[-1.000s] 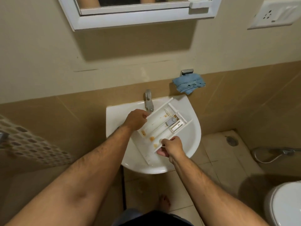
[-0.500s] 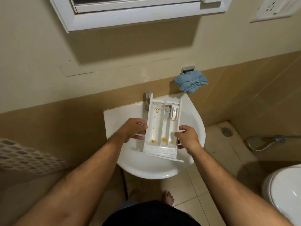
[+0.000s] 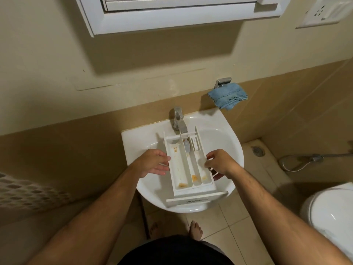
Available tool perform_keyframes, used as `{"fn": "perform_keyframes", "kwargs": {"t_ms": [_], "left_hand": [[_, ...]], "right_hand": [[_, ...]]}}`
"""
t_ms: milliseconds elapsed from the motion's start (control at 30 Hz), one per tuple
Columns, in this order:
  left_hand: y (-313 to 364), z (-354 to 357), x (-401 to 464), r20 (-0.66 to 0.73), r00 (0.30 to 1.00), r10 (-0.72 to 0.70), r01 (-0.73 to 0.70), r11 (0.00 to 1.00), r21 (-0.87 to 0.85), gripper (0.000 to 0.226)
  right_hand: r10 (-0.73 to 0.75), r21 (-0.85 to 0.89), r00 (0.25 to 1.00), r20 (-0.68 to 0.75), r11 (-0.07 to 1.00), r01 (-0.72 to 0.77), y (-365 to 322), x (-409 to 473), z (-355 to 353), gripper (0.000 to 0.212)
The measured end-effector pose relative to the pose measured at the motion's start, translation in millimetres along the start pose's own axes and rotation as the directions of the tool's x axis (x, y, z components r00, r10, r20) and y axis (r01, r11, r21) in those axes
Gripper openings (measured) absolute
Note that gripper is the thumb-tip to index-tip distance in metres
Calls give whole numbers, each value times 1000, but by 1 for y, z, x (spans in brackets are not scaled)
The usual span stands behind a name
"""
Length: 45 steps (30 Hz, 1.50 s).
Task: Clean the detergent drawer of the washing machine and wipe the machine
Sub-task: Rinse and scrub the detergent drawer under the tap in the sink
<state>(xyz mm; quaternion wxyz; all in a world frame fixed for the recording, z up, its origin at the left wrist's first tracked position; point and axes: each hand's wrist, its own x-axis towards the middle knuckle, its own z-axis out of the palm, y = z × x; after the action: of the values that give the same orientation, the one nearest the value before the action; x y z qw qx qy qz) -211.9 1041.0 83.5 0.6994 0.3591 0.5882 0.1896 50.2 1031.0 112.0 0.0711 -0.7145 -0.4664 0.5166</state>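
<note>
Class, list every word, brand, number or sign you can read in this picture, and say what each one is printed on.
"Whirlpool", blurred and only partly legible, on the front panel of the detergent drawer lying across the sink.
Nothing readable on the wall socket plate, the tap or the blue cloth.

Lighting: dim, warm, yellowish overall; source appears overhead and in front, above the frame.
Shadows: broad soft shadow on the wall beneath the mirror cabinet (image 3: 183, 14); smaller shadow beside the blue cloth (image 3: 228, 97); dark shadow on the floor by the toilet (image 3: 332, 217).
Glare: mild sheen on the white sink (image 3: 227, 138) rim and the toilet lid; none blown out.
Distortion: wide-angle bending, wall lines and forearms stretched toward the edges.
Sharpness: centre fairly clear; patterned surface at left edge (image 3: 23, 190) smeared; lower corners soft; fine grain throughout.
</note>
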Motion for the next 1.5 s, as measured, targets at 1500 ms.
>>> {"fn": "perform_keyframes", "kwargs": {"t_ms": [1500], "left_hand": [[-56,-8,20,-43,999,-15,28,944,330,52]], "right_hand": [[121,31,990,78,992,-124,-6,61,12,26]]}}
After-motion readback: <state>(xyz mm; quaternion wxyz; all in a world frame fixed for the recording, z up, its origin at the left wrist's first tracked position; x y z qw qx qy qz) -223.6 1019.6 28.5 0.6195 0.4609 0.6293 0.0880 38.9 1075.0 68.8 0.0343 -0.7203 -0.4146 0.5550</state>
